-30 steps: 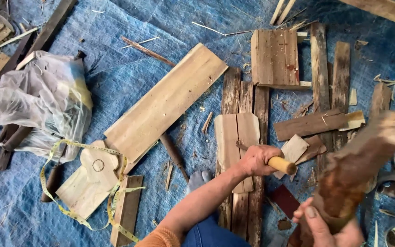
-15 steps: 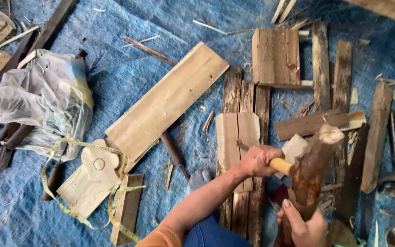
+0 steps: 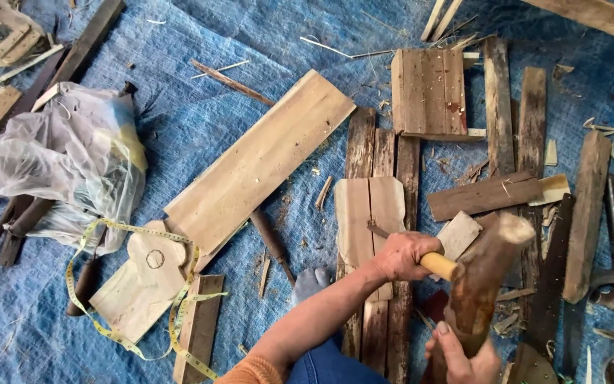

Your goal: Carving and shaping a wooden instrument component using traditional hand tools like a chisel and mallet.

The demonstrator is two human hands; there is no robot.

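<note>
Two hands: left hand (image 3: 405,254) one chisel (image 3: 440,264), right hand (image 3: 463,355) one log (image 3: 481,281)

Blue tarp (image 3: 200,107); yellow tape measure (image 3: 108,334); brown log (image 3: 481,284).

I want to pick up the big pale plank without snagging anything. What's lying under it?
The big pale plank lies on the blue tarp. Its lower end overlaps a pale cut-out board. A dark stick pokes out beneath; anything else is hidden.
</note>
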